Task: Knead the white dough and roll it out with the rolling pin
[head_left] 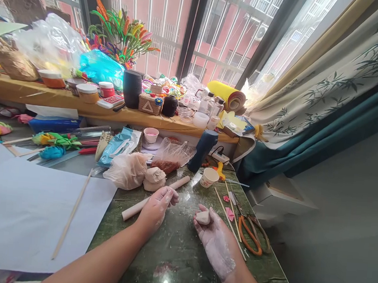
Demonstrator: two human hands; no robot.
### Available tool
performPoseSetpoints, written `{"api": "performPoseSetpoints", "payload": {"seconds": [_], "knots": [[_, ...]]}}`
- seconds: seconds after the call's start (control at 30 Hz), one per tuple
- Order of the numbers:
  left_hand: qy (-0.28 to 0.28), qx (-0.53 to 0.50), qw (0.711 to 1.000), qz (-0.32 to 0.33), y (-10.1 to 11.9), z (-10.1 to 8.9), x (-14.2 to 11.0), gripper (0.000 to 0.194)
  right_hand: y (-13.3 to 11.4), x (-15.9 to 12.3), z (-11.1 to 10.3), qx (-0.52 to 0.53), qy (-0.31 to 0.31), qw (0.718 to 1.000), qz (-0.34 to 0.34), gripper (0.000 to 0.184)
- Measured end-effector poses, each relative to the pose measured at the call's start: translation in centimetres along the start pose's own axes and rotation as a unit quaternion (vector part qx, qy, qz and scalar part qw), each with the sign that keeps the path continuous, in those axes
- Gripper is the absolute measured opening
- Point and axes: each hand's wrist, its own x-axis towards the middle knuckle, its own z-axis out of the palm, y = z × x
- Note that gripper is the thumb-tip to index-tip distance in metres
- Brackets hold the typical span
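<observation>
On the upturned fingers of my right hand (216,237) rests a small pale lump of clay (203,217); white residue coats the palm and wrist. My left hand (159,206) is curled with thumb and fingers together, dusty white at the tips; whatever may be between them is hidden. Beneath and behind that hand a pale rolling pin (134,209) lies diagonally on the dark green table (174,249). A larger mass of clay (155,179) sits just beyond the pin, against a crumpled plastic bag (128,170).
White paper (33,207) with a thin wooden stick (72,215) covers the left side. A paper cup (209,178), orange-handled scissors (250,233), thin sticks and a yellow glue gun (220,171) lie to the right. Behind stand a dark bottle (203,151) and a crowded windowsill (112,114).
</observation>
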Motion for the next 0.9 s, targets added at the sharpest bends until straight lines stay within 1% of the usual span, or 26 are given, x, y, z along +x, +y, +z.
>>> {"api": "performPoseSetpoints", "payload": {"seconds": [0.07, 0.13, 0.2, 0.23, 0.27, 0.3, 0.37, 0.4, 0.43, 0.47, 0.5, 0.53, 0.57, 0.6, 0.63, 0.67, 0.7, 0.73, 0.77, 0.8, 0.83, 0.9], "knots": [[-0.003, -0.001, 1.000, 0.000, -0.1, 0.0, 0.0, 0.039, -0.2, 0.2, 0.3, -0.006, 0.001, 1.000, -0.011, 0.035], [-0.007, 0.004, 1.000, 0.002, -0.2, -0.1, 0.0, 0.039, -1.2, 0.1, 1.0, -0.043, -0.007, 0.998, -0.046, 0.040], [-0.009, 0.006, 1.000, 0.002, -0.3, -0.2, 0.0, 0.039, -3.4, -0.4, 1.9, -0.103, -0.031, 0.988, -0.114, 0.043], [-0.009, 0.005, 1.000, 0.001, -0.3, -0.2, 0.0, 0.038, -4.9, -0.8, 2.4, -0.136, -0.043, 0.975, -0.170, 0.042], [-0.008, 0.004, 1.000, -0.002, -0.3, -0.2, 0.0, 0.038, -6.4, -1.3, 2.9, -0.177, -0.066, 0.954, -0.232, 0.040], [-0.008, 0.003, 1.000, -0.003, -0.3, -0.2, 0.0, 0.038, -7.9, -1.8, 3.3, -0.206, -0.072, 0.924, -0.314, 0.036], [-0.010, 0.002, 1.000, -0.003, -0.2, -0.1, -0.1, 0.039, -10.2, -2.7, 3.9, -0.222, -0.066, 0.843, -0.485, 0.030], [-0.011, 0.001, 1.000, -0.001, -0.2, -0.1, -0.1, 0.040, -10.7, -3.0, 3.9, -0.219, -0.056, 0.804, -0.550, 0.028], [-0.012, 0.000, 1.000, 0.001, -0.2, -0.1, -0.1, 0.040, -10.7, -3.1, 3.7, -0.217, -0.046, 0.774, -0.594, 0.028], [-0.012, 0.000, 1.000, 0.002, -0.2, -0.1, -0.1, 0.041, -10.1, -3.0, 3.2, -0.227, -0.038, 0.756, -0.613, 0.028], [-0.011, 0.000, 1.000, 0.002, -0.2, -0.1, -0.1, 0.041, -9.0, -2.8, 2.5, -0.258, -0.041, 0.747, -0.611, 0.028], [-0.010, 0.001, 1.000, 0.002, -0.2, 0.0, 0.0, 0.041, -7.6, -2.4, 1.6, -0.302, -0.048, 0.745, -0.593, 0.028], [-0.009, 0.001, 1.000, 0.001, -0.2, 0.0, 0.0, 0.041, -5.9, -2.0, 0.5, -0.382, -0.068, 0.733, -0.558, 0.026], [-0.007, 0.001, 1.000, 0.000, -0.2, 0.0, 0.0, 0.041, -4.2, -1.5, -0.6, -0.476, -0.114, 0.707, -0.510, 0.026], [-0.004, -0.001, 1.000, -0.003, -0.2, 0.0, 0.0, 0.041, -2.8, -1.1, -1.8, -0.538, -0.137, 0.682, -0.476, 0.030], [-0.001, -0.002, 1.000, -0.006, -0.1, 0.1, 0.0, 0.042, -1.6, -0.7, -2.8, -0.569, -0.122, 0.673, -0.457, 0.035], [0.000, -0.001, 1.000, -0.009, -0.1, 0.1, 0.0, 0.042, -0.8, -0.4, -3.5, -0.574, -0.075, 0.676, -0.456, 0.039], [0.001, 0.002, 1.000, -0.011, 0.0, 0.2, 0.0, 0.042, -0.4, -0.1, -4.0, -0.568, -0.037, 0.681, -0.460, 0.038], [0.000, 0.006, 1.000, -0.011, 0.0, 0.2, 0.0, 0.042, -0.3, 0.2, -4.2, -0.566, -0.022, 0.685, -0.458, 0.035], [-0.001, 0.010, 1.000, -0.010, 0.1, 0.3, 0.0, 0.043, -0.4, 0.4, -4.2, -0.568, -0.025, 0.687, -0.452, 0.034], [-0.001, 0.013, 1.000, -0.009, 0.1, 0.3, 0.0, 0.043, -0.6, 0.6, -3.9, -0.578, -0.050, 0.685, -0.440, 0.034], [0.002, 0.012, 1.000, -0.007, 0.2, 0.3, 0.0, 0.043, -0.8, 1.0, -3.1, -0.604, -0.113, 0.676, -0.407, 0.041]]}}
